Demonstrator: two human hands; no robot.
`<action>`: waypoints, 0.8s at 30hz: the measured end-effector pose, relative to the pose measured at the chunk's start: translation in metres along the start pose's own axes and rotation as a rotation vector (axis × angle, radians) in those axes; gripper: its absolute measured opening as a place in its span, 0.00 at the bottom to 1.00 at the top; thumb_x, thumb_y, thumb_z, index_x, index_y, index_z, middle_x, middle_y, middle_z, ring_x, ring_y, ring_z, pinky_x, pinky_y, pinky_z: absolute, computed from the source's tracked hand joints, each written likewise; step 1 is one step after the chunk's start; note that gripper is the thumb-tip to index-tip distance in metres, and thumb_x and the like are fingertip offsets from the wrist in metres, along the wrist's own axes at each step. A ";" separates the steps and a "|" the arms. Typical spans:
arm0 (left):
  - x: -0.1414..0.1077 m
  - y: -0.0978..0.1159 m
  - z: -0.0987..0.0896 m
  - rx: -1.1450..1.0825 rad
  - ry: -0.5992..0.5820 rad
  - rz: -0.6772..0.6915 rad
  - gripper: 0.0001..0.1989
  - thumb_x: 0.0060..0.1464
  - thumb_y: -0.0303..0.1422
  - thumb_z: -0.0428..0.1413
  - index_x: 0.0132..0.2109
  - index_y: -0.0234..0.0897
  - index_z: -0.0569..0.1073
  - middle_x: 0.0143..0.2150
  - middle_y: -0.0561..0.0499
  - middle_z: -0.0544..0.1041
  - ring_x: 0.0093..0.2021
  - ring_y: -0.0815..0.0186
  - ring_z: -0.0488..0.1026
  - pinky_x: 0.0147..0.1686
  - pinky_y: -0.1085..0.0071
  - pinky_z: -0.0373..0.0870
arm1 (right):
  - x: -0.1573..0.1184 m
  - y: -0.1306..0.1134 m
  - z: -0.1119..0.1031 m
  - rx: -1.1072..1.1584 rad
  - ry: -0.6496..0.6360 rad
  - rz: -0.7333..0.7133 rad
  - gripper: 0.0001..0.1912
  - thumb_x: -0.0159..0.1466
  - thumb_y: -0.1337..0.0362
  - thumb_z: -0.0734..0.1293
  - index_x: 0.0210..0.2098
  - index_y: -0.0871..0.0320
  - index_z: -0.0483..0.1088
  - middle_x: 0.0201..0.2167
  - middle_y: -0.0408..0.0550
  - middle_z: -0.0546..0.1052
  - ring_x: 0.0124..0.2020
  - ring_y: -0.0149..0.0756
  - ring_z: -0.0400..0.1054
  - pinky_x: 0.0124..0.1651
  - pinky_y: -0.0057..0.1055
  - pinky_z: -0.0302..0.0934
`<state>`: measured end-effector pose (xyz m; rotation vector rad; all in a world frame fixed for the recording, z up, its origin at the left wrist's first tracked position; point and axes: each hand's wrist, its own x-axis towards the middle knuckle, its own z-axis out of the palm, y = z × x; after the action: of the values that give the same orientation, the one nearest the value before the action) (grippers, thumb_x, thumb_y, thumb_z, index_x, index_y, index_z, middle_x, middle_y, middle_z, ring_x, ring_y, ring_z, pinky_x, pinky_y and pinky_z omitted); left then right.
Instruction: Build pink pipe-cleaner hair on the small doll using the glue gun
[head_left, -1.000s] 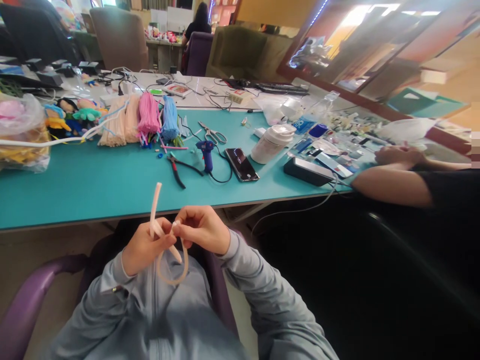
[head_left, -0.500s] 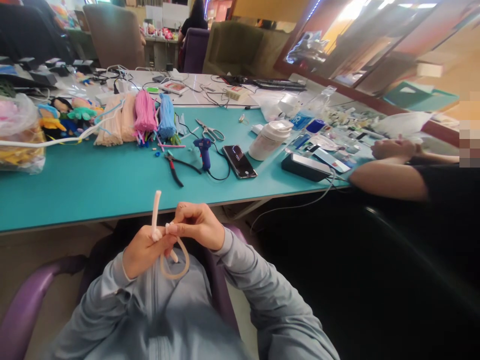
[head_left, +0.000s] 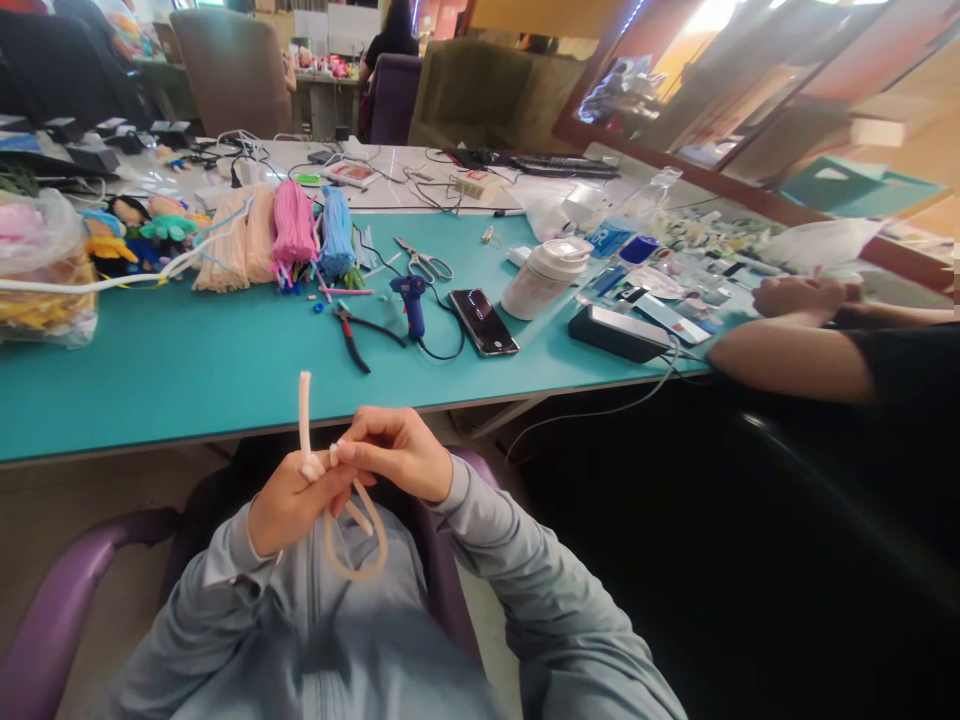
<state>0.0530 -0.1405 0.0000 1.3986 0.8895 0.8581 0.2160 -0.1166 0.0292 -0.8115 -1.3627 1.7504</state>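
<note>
A pale peach fuzzy stem (head_left: 304,412) stands up out of my left hand (head_left: 291,503), whose fingers are closed round its knotted part. Below the hands the same pale material hangs in a loop (head_left: 384,545) in front of my grey jacket. My right hand (head_left: 399,452) touches the left one and pinches a small white end of the stem between thumb and forefinger. Both hands are over my lap, just below the front edge of the teal table (head_left: 187,385).
Pliers (head_left: 354,342), a blue glue gun (head_left: 411,306), scissors (head_left: 424,262), a phone (head_left: 484,322) and a white cup (head_left: 546,278) lie or stand on the table. Pink stem bundles (head_left: 294,225) are farther left. Another person's forearm (head_left: 795,360) rests at the right.
The loop hangs slightly lower and farther right, and the upright end leans a little more to the left. Both hands keep their hold. The view has shifted slightly.
</note>
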 end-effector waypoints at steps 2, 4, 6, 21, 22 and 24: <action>0.000 0.000 -0.001 -0.034 0.050 -0.034 0.26 0.55 0.53 0.54 0.24 0.34 0.77 0.15 0.54 0.66 0.15 0.74 0.54 0.15 0.74 0.54 | 0.000 -0.002 -0.001 -0.005 0.005 0.001 0.24 0.51 0.44 0.74 0.28 0.61 0.72 0.17 0.38 0.69 0.19 0.25 0.61 0.24 0.25 0.56; 0.001 0.000 -0.003 -0.064 0.094 -0.054 0.24 0.54 0.52 0.56 0.28 0.33 0.79 0.15 0.55 0.65 0.14 0.74 0.54 0.14 0.74 0.52 | 0.000 -0.004 -0.003 -0.044 0.039 -0.003 0.26 0.50 0.42 0.74 0.27 0.61 0.70 0.19 0.40 0.71 0.22 0.26 0.63 0.27 0.25 0.58; 0.002 0.000 -0.005 -0.101 0.143 -0.059 0.23 0.53 0.51 0.57 0.31 0.33 0.79 0.14 0.55 0.65 0.14 0.74 0.54 0.13 0.75 0.50 | -0.002 -0.007 -0.005 -0.133 0.096 -0.004 0.27 0.49 0.42 0.74 0.23 0.60 0.67 0.20 0.41 0.71 0.23 0.27 0.63 0.27 0.25 0.58; 0.006 -0.007 0.000 -0.377 0.350 -0.057 0.25 0.46 0.52 0.62 0.35 0.31 0.78 0.15 0.57 0.65 0.12 0.78 0.52 0.12 0.79 0.45 | -0.005 0.006 0.007 -0.452 0.139 -0.022 0.09 0.56 0.64 0.67 0.21 0.59 0.66 0.15 0.39 0.69 0.17 0.24 0.59 0.20 0.21 0.52; 0.006 -0.007 0.001 -0.380 0.350 -0.058 0.25 0.46 0.52 0.62 0.35 0.31 0.78 0.15 0.57 0.65 0.12 0.78 0.52 0.12 0.79 0.45 | -0.005 0.005 0.007 -0.459 0.142 -0.026 0.09 0.56 0.65 0.67 0.21 0.59 0.66 0.15 0.39 0.69 0.17 0.24 0.59 0.19 0.20 0.52; 0.006 -0.007 0.001 -0.384 0.348 -0.052 0.25 0.46 0.52 0.62 0.35 0.31 0.78 0.15 0.57 0.65 0.12 0.78 0.52 0.12 0.79 0.44 | -0.006 0.005 0.007 -0.471 0.147 -0.034 0.08 0.55 0.67 0.67 0.20 0.59 0.65 0.15 0.39 0.69 0.17 0.23 0.58 0.19 0.20 0.51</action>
<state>0.0568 -0.1356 -0.0071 0.9045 0.9554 1.1841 0.2122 -0.1256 0.0264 -1.1362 -1.7011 1.3264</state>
